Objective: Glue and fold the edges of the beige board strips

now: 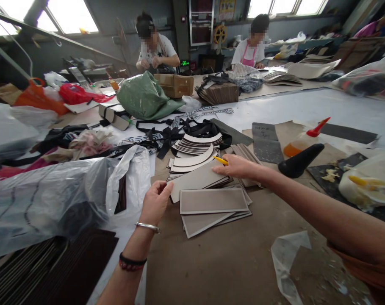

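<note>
My left hand [154,202] pinches the near-left corner of a grey rectangular board [197,179] lying on a loose pile of similar boards. My right hand [236,166] rests on the far edge of that same pile and holds a thin yellow tool [220,160] between its fingers. In front of the hands lies a bordered grey rectangular panel [214,200] on top of others. Behind them is a stack of curved white-edged pieces [197,146].
A crumpled clear plastic bag [52,195] lies at left, dark sheets [52,271] near left. A glue bottle with red nozzle [303,140] and a black cone [298,163] lie at right. Black straps [179,129], a green bag [144,97] and two seated people are farther back.
</note>
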Available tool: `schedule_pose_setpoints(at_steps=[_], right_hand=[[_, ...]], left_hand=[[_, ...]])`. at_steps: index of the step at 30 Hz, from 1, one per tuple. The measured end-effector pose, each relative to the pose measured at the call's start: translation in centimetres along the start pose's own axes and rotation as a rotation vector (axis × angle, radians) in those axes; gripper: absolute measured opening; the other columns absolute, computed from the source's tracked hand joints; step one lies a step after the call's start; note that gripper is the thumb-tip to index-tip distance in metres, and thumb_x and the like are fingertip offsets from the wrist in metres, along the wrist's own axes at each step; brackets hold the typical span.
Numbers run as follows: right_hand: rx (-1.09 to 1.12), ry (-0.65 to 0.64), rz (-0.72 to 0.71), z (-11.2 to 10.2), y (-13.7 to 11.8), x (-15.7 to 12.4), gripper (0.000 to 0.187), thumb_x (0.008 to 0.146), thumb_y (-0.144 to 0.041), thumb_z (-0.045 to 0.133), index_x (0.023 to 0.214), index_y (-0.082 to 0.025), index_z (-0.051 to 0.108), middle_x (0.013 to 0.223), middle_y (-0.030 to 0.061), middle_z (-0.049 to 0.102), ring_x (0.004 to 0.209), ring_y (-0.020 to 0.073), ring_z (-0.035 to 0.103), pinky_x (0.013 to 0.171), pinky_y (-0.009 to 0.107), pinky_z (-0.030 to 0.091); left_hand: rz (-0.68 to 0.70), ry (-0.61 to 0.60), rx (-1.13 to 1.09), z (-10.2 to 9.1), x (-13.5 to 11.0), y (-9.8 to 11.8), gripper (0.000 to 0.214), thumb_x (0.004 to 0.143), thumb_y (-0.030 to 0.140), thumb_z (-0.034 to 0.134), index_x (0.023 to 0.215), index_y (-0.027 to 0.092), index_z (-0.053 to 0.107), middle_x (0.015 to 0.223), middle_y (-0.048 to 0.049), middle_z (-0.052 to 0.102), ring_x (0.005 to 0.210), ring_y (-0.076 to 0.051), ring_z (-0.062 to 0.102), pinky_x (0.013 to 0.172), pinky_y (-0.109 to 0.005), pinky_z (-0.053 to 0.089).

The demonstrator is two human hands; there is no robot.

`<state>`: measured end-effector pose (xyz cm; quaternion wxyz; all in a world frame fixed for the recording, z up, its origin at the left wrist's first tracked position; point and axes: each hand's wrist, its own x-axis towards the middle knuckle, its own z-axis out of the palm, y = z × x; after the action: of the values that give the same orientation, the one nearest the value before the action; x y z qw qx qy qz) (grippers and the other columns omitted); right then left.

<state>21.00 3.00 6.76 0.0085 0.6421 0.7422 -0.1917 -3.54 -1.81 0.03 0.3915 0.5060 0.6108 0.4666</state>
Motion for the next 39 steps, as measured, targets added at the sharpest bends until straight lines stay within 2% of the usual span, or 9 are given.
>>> schedule_pose_setpoints(at_steps=[6,11,15,18,23,27,31,35,39], right_hand=[[0.086,0.010,-0.061,-0.8,-1.6,0.2,0.034,0.078,-0.043,0.059,0.096,-0.015,0.054,0.096,0.0074,0.062,0.079,0.0169,0.057,0.061,0.022,0.039],[0.096,0.224,-0.123,-2.6,-3.1,-0.9,0.031,0.074,-0.040,0.062,0.090,-0.015,0.054,0.079,0.0020,0.058,0.068,0.0139,0.053,0.056,0.023,0.035],[0.149,0.321,-0.112,-4.7,-3.2,-5.0,0.037,0.072,-0.045,0.064,0.088,-0.014,0.055,0.072,-0.0016,0.052,0.066,0.0124,0.052,0.057,0.023,0.036],[0.187,0.244,-0.059,-4.7,-1.6,-9.1,0.042,0.068,-0.052,0.066,0.089,-0.016,0.057,0.070,-0.0023,0.053,0.063,0.0129,0.053,0.057,0.025,0.039],[0.116,-0.033,0.031,1.5,3.4,-13.9,0.031,0.072,-0.049,0.064,0.079,-0.021,0.055,0.071,0.0016,0.060,0.062,0.0172,0.056,0.055,0.028,0.040],[0.021,0.035,0.037,5.6,6.3,-15.5,0.023,0.086,-0.039,0.046,0.084,-0.019,0.056,0.084,0.0100,0.062,0.078,0.0249,0.058,0.068,0.034,0.040],[0.046,0.317,0.029,4.0,6.6,-17.9,0.032,0.090,-0.042,0.033,0.086,-0.019,0.054,0.082,0.0092,0.058,0.077,0.0230,0.055,0.073,0.036,0.039],[0.156,0.627,-0.084,1.6,5.0,-21.1,0.044,0.092,-0.053,0.028,0.089,-0.021,0.057,0.086,0.0084,0.059,0.082,0.0214,0.055,0.074,0.035,0.040],[0.386,0.619,-0.082,2.5,3.1,-22.8,0.058,0.087,-0.067,0.023,0.082,-0.022,0.060,0.078,0.0071,0.059,0.065,0.0182,0.054,0.058,0.033,0.041]], left_hand=[[-0.031,0.071,-0.247,-0.3,0.6,-0.3,0.042,0.058,0.045,0.073,0.081,0.014,0.057,0.067,0.0016,0.062,0.062,-0.011,0.058,0.063,-0.024,0.046],[0.036,0.190,-0.348,-1.6,0.5,1.6,0.042,0.060,0.036,0.076,0.093,0.017,0.058,0.078,0.0020,0.065,0.070,-0.010,0.061,0.068,-0.021,0.048],[0.149,0.214,-0.347,-3.0,-3.2,5.4,0.039,0.064,0.029,0.075,0.100,0.019,0.062,0.078,0.0016,0.066,0.069,-0.009,0.061,0.066,-0.019,0.049],[0.073,0.108,-0.231,-3.2,-8.0,6.8,0.047,0.069,0.031,0.071,0.114,0.024,0.059,0.082,-0.0002,0.066,0.071,-0.011,0.062,0.065,-0.019,0.051],[-0.129,-0.206,-0.040,0.0,-14.5,2.3,0.038,0.071,0.036,0.066,0.106,0.022,0.064,0.076,-0.0004,0.061,0.065,-0.012,0.055,0.059,-0.021,0.047],[-0.035,-0.282,0.165,2.6,-16.0,-1.4,0.025,0.077,0.033,0.057,0.096,0.022,0.068,0.082,-0.0031,0.064,0.070,-0.015,0.057,0.068,-0.026,0.047],[0.183,-0.236,0.298,2.7,-16.2,-1.8,0.027,0.082,0.033,0.051,0.102,0.021,0.064,0.094,-0.0067,0.062,0.083,-0.018,0.058,0.078,-0.033,0.048],[0.370,-0.261,0.328,1.8,-16.9,-2.2,0.049,0.074,0.041,0.064,0.118,0.020,0.053,0.121,-0.0119,0.053,0.115,-0.025,0.048,0.098,-0.043,0.040],[0.420,-0.351,0.364,1.5,-17.2,-3.2,0.059,0.071,0.040,0.069,0.122,0.021,0.047,0.124,-0.0116,0.053,0.118,-0.026,0.047,0.103,-0.048,0.036]])
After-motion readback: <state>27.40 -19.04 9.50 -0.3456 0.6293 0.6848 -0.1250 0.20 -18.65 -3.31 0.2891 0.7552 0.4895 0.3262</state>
